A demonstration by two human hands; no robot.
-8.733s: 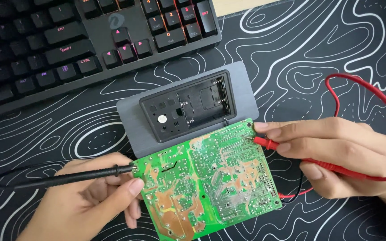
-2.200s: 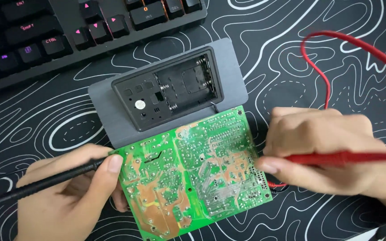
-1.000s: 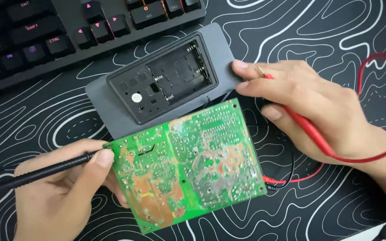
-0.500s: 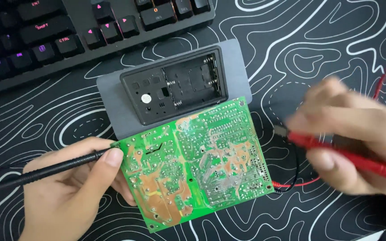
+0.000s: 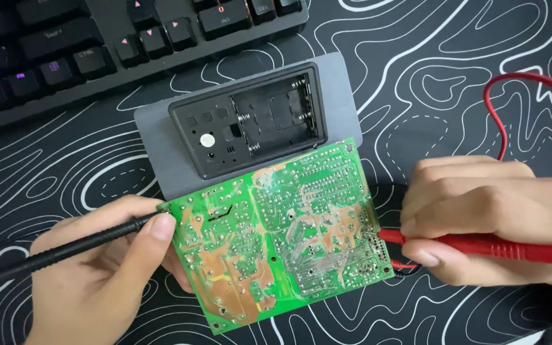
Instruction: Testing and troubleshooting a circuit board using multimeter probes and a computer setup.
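Where the green circuit board (image 5: 276,246) lies on the bench (image 5: 455,83), its upper edge overlaps the lower edge of a grey device (image 5: 250,124) with an open black battery bay, and its lower left corner comes close to the bottom of the head view. Bare patterned mat shows to the upper right and along the left side, while a dark keyboard (image 5: 97,45) fills the top left, well apart from the board. A red lead (image 5: 499,121) loops in from the right edge.

Solder side up, the board sits tilted, its right end higher than its left, with silver joints scattered across it and tan copper patches on the left half.

At the left edge of the board, the left hand (image 5: 97,275) is closed around a black probe (image 5: 65,249), thumb pressed on the shaft near the tip, and the tip meets the upper left corner of the board. On the other side, the right hand (image 5: 487,217) is curled tight on a red probe (image 5: 480,246), whose point touches the right edge of the board.
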